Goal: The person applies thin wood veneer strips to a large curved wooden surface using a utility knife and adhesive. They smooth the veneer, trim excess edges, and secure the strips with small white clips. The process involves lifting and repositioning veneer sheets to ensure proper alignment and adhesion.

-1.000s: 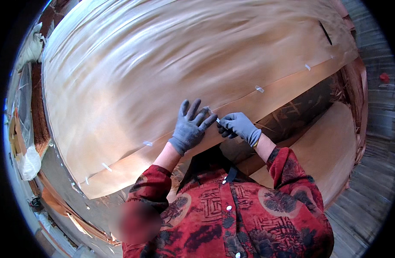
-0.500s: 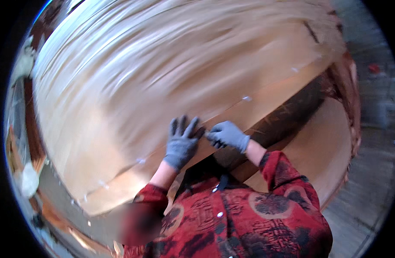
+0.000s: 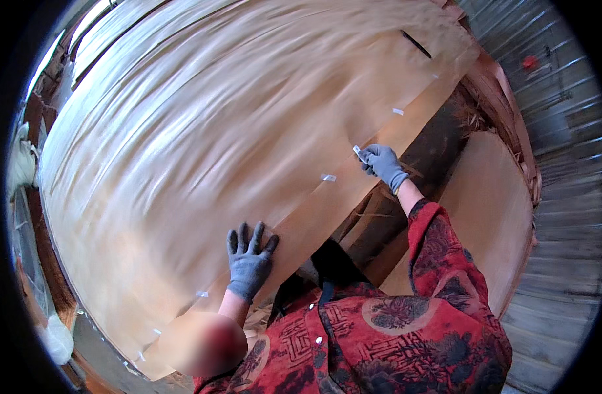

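A large, wavy, tan sheet of wood veneer (image 3: 202, 151) spreads out before me. A narrower veneer strip (image 3: 327, 213) runs along its near edge, and small white tape pieces (image 3: 328, 177) sit at intervals on the seam between them. My left hand (image 3: 249, 266), in a grey glove, lies on the veneer near the seam with its fingers spread. Farther right, my gloved right hand (image 3: 382, 164) pinches a small white piece of tape (image 3: 357, 151) over the seam. The tips of the right fingers are partly hidden.
A thin black stick-like thing (image 3: 415, 44) lies on the veneer at the far right. Near me on the right are a dark gap with splintered scraps (image 3: 363, 217) and another veneer sheet (image 3: 481, 197). Corrugated grey flooring (image 3: 563, 262) extends beyond. Plastic wrapping (image 3: 55, 338) is at the left.
My hands were close together; now they are apart. The right hand has moved right and away along the seam, the left one down and left. The whole view has shifted too.
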A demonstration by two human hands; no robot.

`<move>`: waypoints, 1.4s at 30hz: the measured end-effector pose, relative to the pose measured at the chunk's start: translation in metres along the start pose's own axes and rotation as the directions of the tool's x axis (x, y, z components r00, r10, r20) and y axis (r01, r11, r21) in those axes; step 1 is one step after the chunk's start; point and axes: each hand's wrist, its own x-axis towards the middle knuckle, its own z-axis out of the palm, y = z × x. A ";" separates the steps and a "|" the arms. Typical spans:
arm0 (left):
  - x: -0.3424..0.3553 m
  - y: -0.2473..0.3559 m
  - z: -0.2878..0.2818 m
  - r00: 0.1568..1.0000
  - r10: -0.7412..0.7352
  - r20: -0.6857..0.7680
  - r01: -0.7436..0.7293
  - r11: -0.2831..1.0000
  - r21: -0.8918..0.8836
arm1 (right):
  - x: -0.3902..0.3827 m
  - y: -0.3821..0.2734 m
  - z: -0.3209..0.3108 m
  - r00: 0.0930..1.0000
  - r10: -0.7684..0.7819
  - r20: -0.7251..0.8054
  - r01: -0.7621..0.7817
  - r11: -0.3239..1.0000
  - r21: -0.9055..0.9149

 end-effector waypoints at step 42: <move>0.292 0.167 0.050 0.995 -0.097 -0.022 0.091 0.977 -0.193 | 0.301 -0.146 -0.185 0.976 -0.204 -0.074 0.213 0.965 0.154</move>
